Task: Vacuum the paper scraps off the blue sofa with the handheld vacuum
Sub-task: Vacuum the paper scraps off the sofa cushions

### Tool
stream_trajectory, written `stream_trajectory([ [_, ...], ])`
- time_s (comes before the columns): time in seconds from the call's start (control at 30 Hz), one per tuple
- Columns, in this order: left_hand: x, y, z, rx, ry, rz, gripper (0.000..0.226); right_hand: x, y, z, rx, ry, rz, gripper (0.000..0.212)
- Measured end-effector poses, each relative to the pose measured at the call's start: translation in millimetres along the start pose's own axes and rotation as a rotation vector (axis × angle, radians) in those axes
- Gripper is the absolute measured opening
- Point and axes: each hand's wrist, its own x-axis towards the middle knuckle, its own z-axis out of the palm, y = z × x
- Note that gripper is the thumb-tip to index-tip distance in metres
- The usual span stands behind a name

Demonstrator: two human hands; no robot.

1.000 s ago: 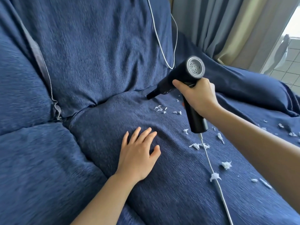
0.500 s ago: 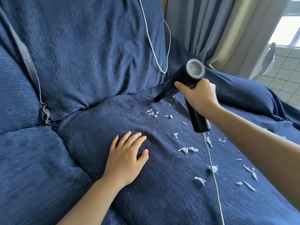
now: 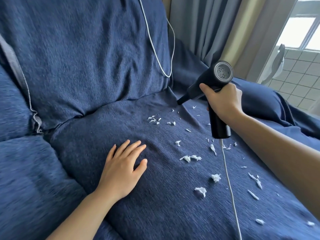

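Observation:
My right hand (image 3: pixel 223 99) grips the handle of a black handheld vacuum (image 3: pixel 208 84). Its narrow nozzle points down-left and touches the blue sofa (image 3: pixel 97 54) near the crease between seat and back cushion. White paper scraps (image 3: pixel 190 157) lie scattered over the seat cushion, from just below the nozzle to the right front. My left hand (image 3: pixel 123 166) rests flat on the seat cushion, fingers straight and spread, left of the scraps. A white cable (image 3: pixel 228 182) hangs from the bottom of the handle and runs toward me across the seat.
A second stretch of white cable (image 3: pixel 155 49) loops down the back cushion. Grey and beige curtains (image 3: pixel 213 26) hang behind the sofa at the right. A window and a tiled wall (image 3: pixel 297 70) are at the far right. Another seat cushion (image 3: pixel 26 170) lies to the left.
The nozzle tip has shifted right along the back crease, away from the small scraps near it. My left hand stays flat on the cushion. The view has turned slightly right.

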Motion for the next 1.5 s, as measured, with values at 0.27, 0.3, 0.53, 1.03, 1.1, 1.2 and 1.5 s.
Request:
stream_trajectory([
  [0.27,0,0,-2,0.021,-0.019,-0.003,0.074,2,9,-18,-0.047,0.039,0.016,0.05],
  [0.3,0,0,-2,0.021,-0.019,-0.004,0.074,1,12,-21,-0.06,0.038,0.01,0.05],
  [0.53,-1,-1,-3,0.034,-0.039,0.003,0.074,-2,25,-38,-0.101,0.064,0.046,0.054],
  [1.03,-3,-2,-5,-0.004,-0.038,0.012,0.074,-35,-1,-43,0.053,-0.068,0.062,0.048],
  [1.1,-2,-1,-4,0.01,-0.047,0.014,0.076,-37,-2,-38,0.076,-0.072,0.075,0.047],
  [1.2,-2,-1,-4,0.013,-0.049,0.013,0.077,-39,-6,-33,0.132,-0.087,0.092,0.044],
  [1.5,-2,-2,-3,-0.011,-0.036,0.018,0.075,-46,-17,-30,0.225,-0.184,0.101,0.05],
])
